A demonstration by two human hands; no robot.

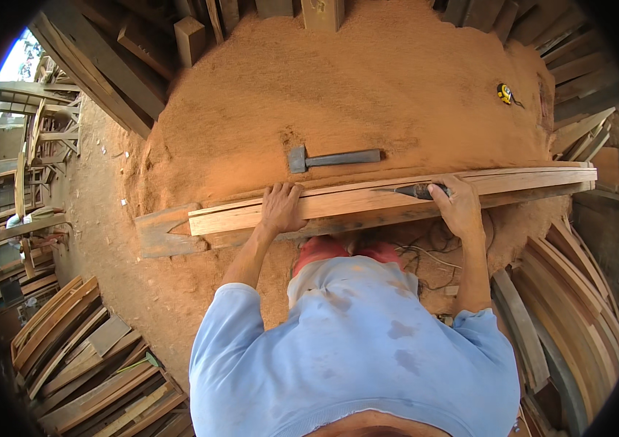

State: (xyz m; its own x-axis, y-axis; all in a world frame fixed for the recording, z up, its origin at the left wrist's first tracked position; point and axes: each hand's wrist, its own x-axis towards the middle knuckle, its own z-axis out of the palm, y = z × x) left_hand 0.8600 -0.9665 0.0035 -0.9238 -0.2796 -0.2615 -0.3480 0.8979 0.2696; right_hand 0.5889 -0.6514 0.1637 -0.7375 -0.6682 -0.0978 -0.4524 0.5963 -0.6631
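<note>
The bench (160,240) runs crosswise before the person, and on it lies the board (353,202), under both hands. Beyond the board, between the hands, the hammer (338,159) lies on the sawdust. The left hand (282,207) grips the board near its left end, fingers over the far edge. The right hand (457,204), farther right, clasps the dark tool (417,191), its tip pointing left along the board.

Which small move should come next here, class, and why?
Probably slide the dark-handled tool slightly along the light plank: the right hand grips the tool, slim end pointing left over the wood, and the left hand lies on the plank.
</note>
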